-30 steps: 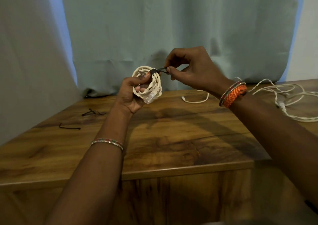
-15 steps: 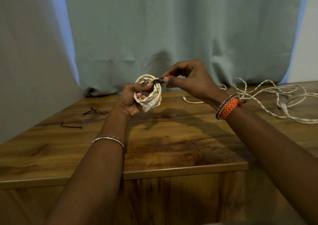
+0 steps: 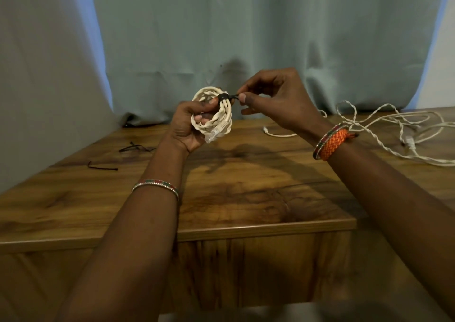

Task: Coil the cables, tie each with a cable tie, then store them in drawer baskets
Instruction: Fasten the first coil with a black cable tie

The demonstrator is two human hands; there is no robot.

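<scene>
My left hand (image 3: 188, 125) grips a coil of twisted cream cable (image 3: 216, 121) above the wooden table (image 3: 246, 198), with the thumb on top of the loops. A clear plug hangs at the coil's lower end. A black cable tie (image 3: 226, 97) wraps over the top of the coil. My right hand (image 3: 275, 100) pinches the tie's free end between thumb and forefinger, just right of the coil.
A loose tangle of cream cables (image 3: 403, 127) lies on the table at the right, and one cable end (image 3: 278, 133) sits behind my right wrist. Spare black cable ties (image 3: 135, 147) (image 3: 102, 167) lie at the left. A grey-green curtain (image 3: 246, 38) hangs behind.
My right hand has come closer to the coil, still pinching the tie's end, so the free length of tie looks shorter. The left hand keeps its grip on the coil.
</scene>
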